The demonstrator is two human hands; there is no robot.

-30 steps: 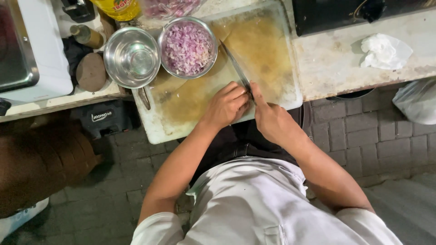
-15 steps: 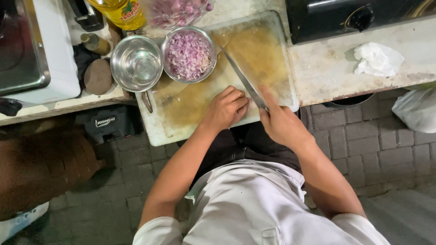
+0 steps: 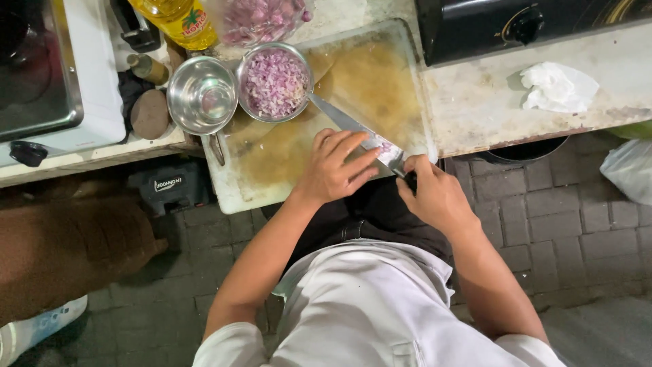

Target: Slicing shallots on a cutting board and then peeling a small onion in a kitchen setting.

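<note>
Stained cutting board (image 3: 272,163) fills frame centre; right hand (image 3: 435,194) grips the knife (image 3: 353,129), blade running diagonally up-left toward the shallot bowl (image 3: 275,81). Left hand (image 3: 336,166) presses spread fingers on the blade.

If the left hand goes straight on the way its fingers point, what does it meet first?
The left hand points toward the upper right, and its fingertips already lie on the knife blade. Past the blade comes bare cutting board, though height is hard to judge.

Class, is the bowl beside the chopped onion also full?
No: the steel bowl is empty, showing its bare shiny bottom, while the onion bowl next to it is full.
</note>
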